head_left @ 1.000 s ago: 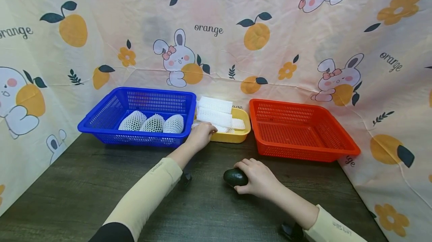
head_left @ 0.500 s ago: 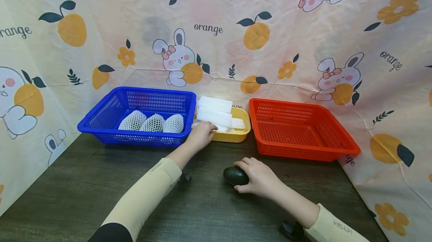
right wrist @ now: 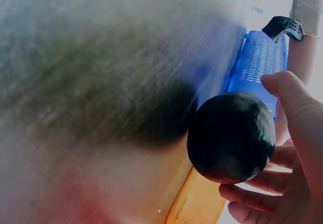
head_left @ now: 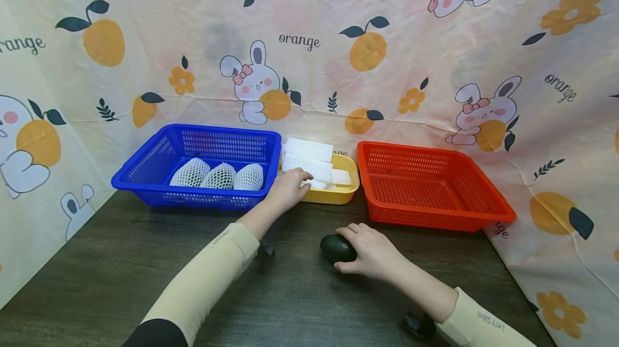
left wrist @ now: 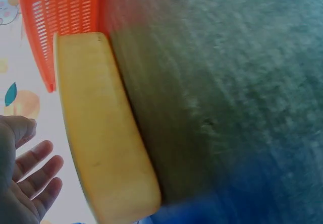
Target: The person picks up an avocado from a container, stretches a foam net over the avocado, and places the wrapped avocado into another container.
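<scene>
A dark green avocado [head_left: 338,248] is gripped in my right hand [head_left: 369,253], fingers over its far side and thumb on the near side. In the right wrist view the avocado [right wrist: 231,137] sits between thumb and fingers. My left hand [head_left: 288,188] is over the left front of the yellow basket [head_left: 338,196], its fingertips close to the white foam net sleeves [head_left: 309,167] piled there. Seen from the left wrist, that hand [left wrist: 30,168] has its fingers parted, with nothing between them, beside the yellow basket [left wrist: 108,128].
At the left stands a blue basket [head_left: 193,195] with three net-wrapped fruits [head_left: 220,177] inside. A red basket [head_left: 435,215] is at the right of the yellow one. Behind them hangs a printed cloth [head_left: 309,89], and all three baskets stand on a dark wooden table [head_left: 290,304].
My left fingers have parted a little over the foam net sleeves. My right hand, still gripping the avocado, has shifted slightly away from me.
</scene>
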`<state>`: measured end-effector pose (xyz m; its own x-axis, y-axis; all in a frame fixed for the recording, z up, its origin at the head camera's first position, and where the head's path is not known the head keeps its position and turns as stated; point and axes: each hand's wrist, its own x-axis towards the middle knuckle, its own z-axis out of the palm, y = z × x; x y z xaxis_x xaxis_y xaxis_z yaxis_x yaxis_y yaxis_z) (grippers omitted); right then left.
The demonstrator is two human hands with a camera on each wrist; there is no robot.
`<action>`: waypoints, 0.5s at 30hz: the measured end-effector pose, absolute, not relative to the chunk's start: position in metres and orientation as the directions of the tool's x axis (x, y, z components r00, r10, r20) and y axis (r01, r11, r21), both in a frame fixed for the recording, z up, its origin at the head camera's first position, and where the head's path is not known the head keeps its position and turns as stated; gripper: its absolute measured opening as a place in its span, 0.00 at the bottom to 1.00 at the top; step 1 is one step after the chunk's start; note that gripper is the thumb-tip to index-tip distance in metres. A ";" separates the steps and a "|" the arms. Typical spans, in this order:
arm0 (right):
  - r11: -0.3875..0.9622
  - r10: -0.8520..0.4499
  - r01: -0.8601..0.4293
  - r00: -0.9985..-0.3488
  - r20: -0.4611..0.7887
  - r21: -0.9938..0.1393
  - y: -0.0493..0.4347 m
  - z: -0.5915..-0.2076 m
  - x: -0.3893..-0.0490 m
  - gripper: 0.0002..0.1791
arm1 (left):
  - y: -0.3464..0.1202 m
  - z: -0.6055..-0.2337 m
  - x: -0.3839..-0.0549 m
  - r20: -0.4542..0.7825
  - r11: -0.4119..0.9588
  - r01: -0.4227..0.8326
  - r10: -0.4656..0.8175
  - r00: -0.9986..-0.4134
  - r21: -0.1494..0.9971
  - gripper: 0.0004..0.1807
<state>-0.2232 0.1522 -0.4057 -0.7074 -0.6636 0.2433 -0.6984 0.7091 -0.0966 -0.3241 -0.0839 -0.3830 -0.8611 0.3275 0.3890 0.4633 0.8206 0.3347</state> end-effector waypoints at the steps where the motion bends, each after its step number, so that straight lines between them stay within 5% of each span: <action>1: 0.711 -0.662 -0.696 -0.711 0.237 -0.100 0.152 -0.405 -0.224 0.38 | -0.084 -0.381 -0.324 0.396 0.819 0.465 0.325 -0.859 0.336 0.12; 15: 0.748 -0.619 -0.646 -0.762 0.189 -0.154 0.149 -0.387 -0.239 0.32 | -0.098 -0.356 -0.327 0.403 0.829 0.425 0.272 -0.874 0.363 0.14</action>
<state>-0.2393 0.1486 -0.3875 -0.7622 -0.6191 0.1888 -0.6457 0.7479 -0.1540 -0.3273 -0.0984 -0.3559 -0.8737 0.2719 0.4033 0.4254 0.8292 0.3625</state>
